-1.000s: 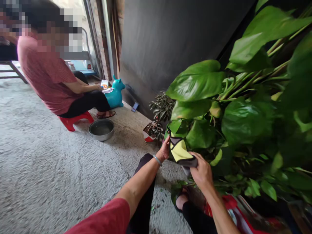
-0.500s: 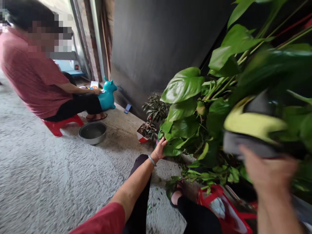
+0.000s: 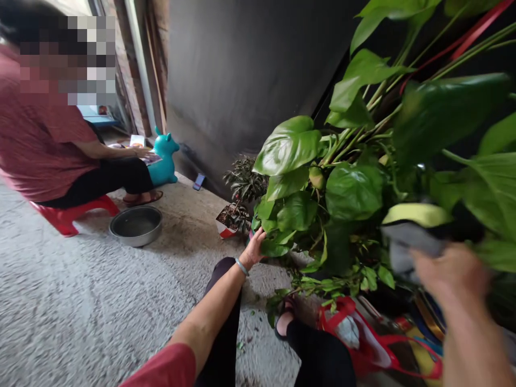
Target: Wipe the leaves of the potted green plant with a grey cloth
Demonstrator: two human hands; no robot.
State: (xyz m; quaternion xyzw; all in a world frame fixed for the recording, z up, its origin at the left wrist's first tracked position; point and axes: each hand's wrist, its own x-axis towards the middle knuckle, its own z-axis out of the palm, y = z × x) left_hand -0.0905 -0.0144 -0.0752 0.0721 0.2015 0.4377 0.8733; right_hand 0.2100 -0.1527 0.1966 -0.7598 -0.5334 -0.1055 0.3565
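Nearest, our right hand (image 3: 451,269) is gripping a yellow-and-grey cloth (image 3: 415,228) in its fingers, pressing it up against the big plant's (image 3: 355,188) right-side leaves, its long axis running left to right. Farther left, our left hand (image 3: 255,248) is cupping a low leaf (image 3: 274,248), fingers loosely curled. Far left, another person is sitting beside a metal bowl (image 3: 136,226).
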